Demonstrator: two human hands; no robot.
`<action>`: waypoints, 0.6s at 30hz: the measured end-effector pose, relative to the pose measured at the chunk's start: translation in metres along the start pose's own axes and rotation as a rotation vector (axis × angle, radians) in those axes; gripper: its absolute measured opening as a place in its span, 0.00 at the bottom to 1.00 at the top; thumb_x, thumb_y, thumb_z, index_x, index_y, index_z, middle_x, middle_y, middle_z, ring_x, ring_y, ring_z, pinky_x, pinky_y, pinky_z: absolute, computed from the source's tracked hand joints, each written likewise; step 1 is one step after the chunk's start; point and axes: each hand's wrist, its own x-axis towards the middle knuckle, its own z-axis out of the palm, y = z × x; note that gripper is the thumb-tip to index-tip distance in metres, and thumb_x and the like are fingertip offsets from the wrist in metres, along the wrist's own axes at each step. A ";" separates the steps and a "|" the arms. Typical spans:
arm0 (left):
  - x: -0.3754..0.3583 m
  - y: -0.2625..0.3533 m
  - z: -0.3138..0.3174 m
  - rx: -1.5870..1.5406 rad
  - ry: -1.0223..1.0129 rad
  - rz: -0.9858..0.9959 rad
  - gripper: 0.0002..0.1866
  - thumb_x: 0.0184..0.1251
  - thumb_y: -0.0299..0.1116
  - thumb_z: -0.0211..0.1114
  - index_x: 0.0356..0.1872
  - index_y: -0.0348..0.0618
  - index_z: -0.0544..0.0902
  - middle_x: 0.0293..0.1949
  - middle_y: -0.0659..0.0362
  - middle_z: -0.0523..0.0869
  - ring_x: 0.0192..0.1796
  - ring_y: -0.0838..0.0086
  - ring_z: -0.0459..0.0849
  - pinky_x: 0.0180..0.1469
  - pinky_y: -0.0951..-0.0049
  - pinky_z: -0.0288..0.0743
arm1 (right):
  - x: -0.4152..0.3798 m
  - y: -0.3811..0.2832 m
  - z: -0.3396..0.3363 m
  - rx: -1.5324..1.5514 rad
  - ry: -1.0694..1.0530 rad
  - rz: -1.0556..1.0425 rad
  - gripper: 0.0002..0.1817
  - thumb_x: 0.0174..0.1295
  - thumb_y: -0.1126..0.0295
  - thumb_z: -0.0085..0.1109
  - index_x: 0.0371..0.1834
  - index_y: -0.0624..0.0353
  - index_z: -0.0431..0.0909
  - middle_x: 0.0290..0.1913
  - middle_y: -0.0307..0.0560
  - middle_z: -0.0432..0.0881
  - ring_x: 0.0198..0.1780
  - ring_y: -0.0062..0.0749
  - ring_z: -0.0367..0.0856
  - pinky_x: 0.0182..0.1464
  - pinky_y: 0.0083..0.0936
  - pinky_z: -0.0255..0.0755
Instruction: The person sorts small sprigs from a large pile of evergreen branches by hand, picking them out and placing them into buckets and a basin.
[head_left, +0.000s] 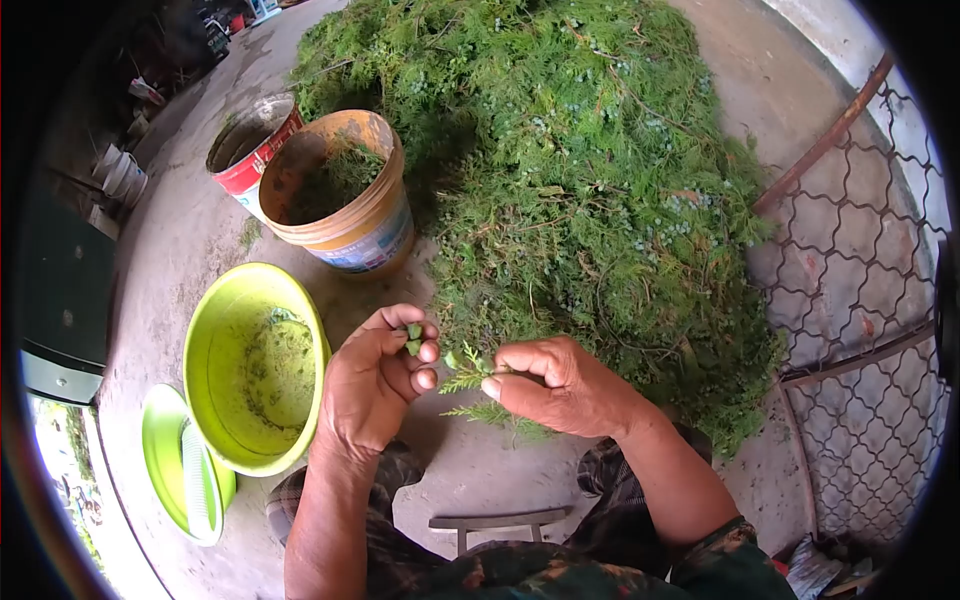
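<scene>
My left hand (362,388) is turned palm up with its fingers curled around a few small green cones (413,341). Just to the right, my right hand (575,388) pinches a cypress sprig (464,374) between thumb and forefinger, and a pale green cone shows near its tip. A small gap separates the two hands. Beyond them lies a large heap of cut cypress branches (600,200) dotted with bluish-green cones. Left of my left hand stands a lime-green basin (207,370) with dark bits scattered over its bottom.
A yellow bucket (345,235) holding some green clippings stands beside a red and white bucket (243,180). Another green basin (165,450) sits at the lower left. Wire mesh fencing (850,230) runs along the right. A low stool-like piece (500,521) lies between the knees.
</scene>
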 end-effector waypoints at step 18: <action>-0.009 -0.017 0.014 0.244 0.179 0.021 0.06 0.64 0.34 0.67 0.36 0.45 0.81 0.26 0.69 0.77 0.23 0.84 0.70 0.21 0.85 0.61 | 0.019 0.003 0.008 -0.210 0.067 -0.078 0.12 0.59 0.69 0.54 0.23 0.62 0.66 0.18 0.54 0.66 0.19 0.42 0.63 0.25 0.35 0.63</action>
